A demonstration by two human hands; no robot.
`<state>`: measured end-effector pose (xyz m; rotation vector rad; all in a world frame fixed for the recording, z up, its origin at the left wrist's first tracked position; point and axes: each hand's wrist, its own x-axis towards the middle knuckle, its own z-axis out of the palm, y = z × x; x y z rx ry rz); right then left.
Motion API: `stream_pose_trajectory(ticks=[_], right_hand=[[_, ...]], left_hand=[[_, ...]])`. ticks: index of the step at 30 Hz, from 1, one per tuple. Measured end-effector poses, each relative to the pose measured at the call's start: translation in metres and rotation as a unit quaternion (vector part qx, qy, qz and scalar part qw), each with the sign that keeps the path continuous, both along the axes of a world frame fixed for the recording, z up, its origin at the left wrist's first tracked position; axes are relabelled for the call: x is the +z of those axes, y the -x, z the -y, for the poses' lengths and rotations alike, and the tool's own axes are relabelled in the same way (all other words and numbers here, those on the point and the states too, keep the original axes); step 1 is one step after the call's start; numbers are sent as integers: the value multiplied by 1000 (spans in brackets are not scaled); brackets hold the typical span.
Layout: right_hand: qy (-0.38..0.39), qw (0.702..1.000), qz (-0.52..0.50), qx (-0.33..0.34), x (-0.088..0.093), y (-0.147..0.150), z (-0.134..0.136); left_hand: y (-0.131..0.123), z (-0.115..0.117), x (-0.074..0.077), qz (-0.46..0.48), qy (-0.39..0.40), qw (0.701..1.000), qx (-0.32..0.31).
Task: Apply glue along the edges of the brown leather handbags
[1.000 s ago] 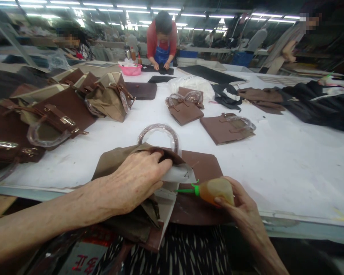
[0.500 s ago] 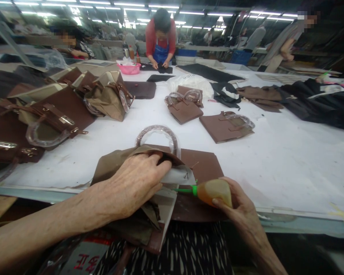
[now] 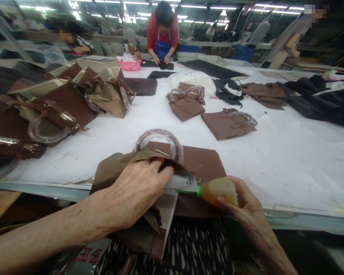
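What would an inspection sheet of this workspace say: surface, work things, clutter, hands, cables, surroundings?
Surface: white-topped table, specked, with a yellowish mark near its front edge.
Work things: brown bag with olive lining and a plastic-wrapped handle; bottle with a green nozzle.
Clutter: larger bags at left, smaller bags ahead, black fabric at right, pink basin farther back.
Hands: left hand on the lining, fingertips hidden; right hand grips the bottle, nozzle at the pale flap.
Cables: nothing seen.
Surroundings: co-worker in a blue apron across the table; other people; ceiling lights.
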<state>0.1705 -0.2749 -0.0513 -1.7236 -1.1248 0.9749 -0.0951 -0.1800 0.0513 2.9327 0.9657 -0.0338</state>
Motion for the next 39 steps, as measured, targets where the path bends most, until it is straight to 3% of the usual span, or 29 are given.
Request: stream_pose_trajectory(ticks=[4, 10, 16, 23, 30, 39], right_hand=[[10, 999, 46, -5, 5, 1, -1], [37, 999, 15, -10, 11, 0, 1], [19, 999, -7, -34, 2, 5, 8], [-23, 996, 69, -44, -3, 8, 10], [-18, 996, 76, -37, -5, 8, 10], [5, 998, -39, -58, 4, 6, 10]], left_hand=[[1, 4, -3, -3, -2, 1000, -9], [3, 6, -6, -10, -1, 1000, -13], [3, 6, -4, -7, 4, 1000, -13], [2, 5, -5, -7, -2, 1000, -14], [1, 5, -3, -14, 8, 1000, -4], [1, 5, -5, -5, 21, 1000, -11]])
